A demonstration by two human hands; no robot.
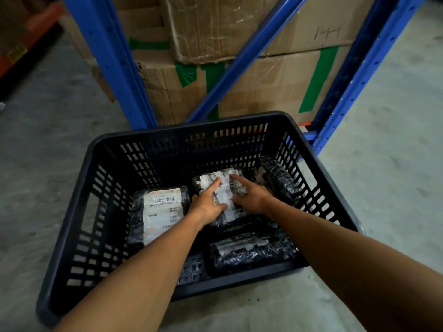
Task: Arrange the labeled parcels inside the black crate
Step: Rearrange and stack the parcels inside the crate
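Note:
A black slatted crate (72,236) stands on the floor below me. Inside lie several black-wrapped parcels with white labels. The middle parcel (225,188) has both my hands on it: my left hand (208,204) grips its left side and my right hand (251,195) holds its right side. A labeled parcel (160,214) lies flat at the left. Another parcel (251,250) lies near the front wall. A fourth parcel (278,178) leans on edge against the right wall.
Blue steel rack uprights (112,63) and a diagonal brace (244,58) stand just behind the crate, with stacked cardboard boxes (275,80) taped in green. Grey concrete floor (395,164) surrounds the crate. An orange and black rack base (24,44) is at the far left.

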